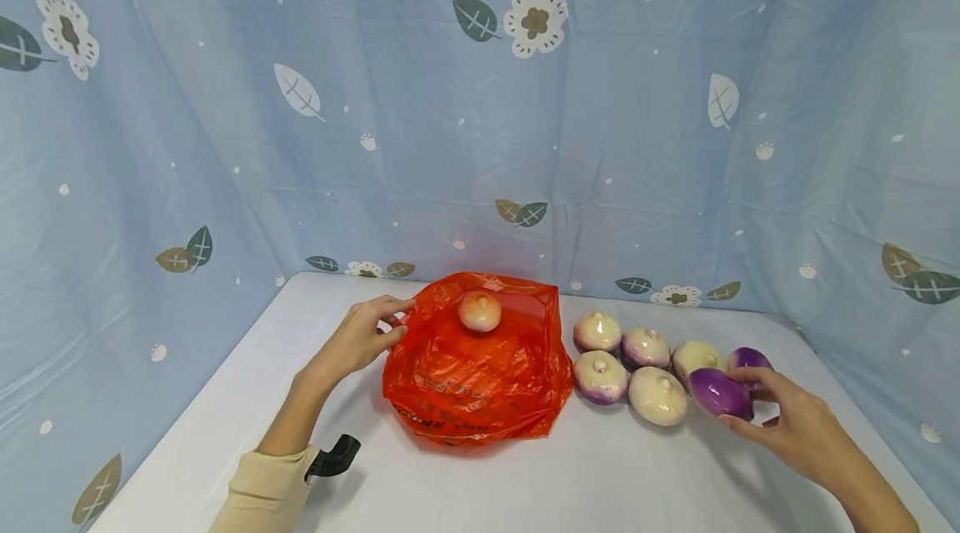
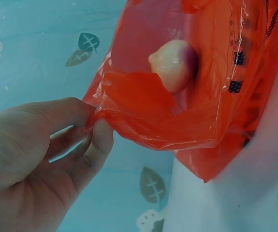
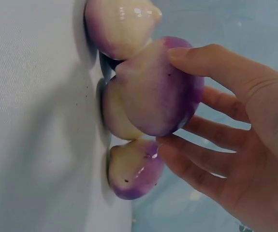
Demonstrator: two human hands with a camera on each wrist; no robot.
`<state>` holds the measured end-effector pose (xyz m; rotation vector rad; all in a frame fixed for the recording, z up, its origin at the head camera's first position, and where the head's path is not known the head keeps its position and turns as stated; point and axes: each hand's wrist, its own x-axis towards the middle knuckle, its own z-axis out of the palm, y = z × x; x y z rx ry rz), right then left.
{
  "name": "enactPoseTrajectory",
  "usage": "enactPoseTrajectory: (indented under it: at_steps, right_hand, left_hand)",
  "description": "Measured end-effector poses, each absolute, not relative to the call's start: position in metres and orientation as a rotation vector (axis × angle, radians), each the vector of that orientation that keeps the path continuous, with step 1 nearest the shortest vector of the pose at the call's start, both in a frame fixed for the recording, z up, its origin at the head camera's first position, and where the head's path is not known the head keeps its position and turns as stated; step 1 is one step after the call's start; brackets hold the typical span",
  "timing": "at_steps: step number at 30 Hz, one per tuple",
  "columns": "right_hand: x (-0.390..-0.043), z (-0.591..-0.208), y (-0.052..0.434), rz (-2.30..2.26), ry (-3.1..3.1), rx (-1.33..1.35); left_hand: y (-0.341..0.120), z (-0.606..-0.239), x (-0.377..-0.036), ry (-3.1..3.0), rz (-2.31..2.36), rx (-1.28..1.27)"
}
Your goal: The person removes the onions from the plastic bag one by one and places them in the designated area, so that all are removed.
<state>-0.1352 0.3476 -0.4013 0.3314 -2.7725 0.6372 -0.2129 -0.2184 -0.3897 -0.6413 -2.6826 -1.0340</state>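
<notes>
My left hand [image 1: 362,341] pinches the left edge of a crinkled red plastic bag [image 1: 468,395] between thumb and fingers. The bag's mouth gapes, and one pale, purple-tinged turnip [image 1: 480,312] shows inside it. In the right wrist view, my right hand [image 3: 245,130] grips a glossy purple-and-white turnip [image 3: 153,92] by its purple end, its pale nub pointing away from the palm. From the head view, that held turnip overlaps the right end of a group of similar turnips [image 1: 657,396] beside the bag.
Several turnips [image 1: 600,376] stand close together in two rows on the white table [image 1: 510,491], right of the bag. A black wrist mount [image 1: 336,456] juts from the left sleeve. Behind the table hangs a blue curtain [image 1: 420,141] with leaves and flowers.
</notes>
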Motion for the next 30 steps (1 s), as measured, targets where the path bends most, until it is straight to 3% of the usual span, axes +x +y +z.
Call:
enactPoseTrajectory:
  at_steps: [24,30]
  right_hand:
    - [-0.136,-0.421,0.364,0.817,-2.907,0.383]
    - [-0.137,-0.42,0.366,0.783,-2.976,0.295]
  left_hand:
    - [-0.217,-0.389,-0.212,-2.678,-1.035,-0.65]
    - [-0.217,-0.39,-0.212,-2.692,-1.028,-0.65]
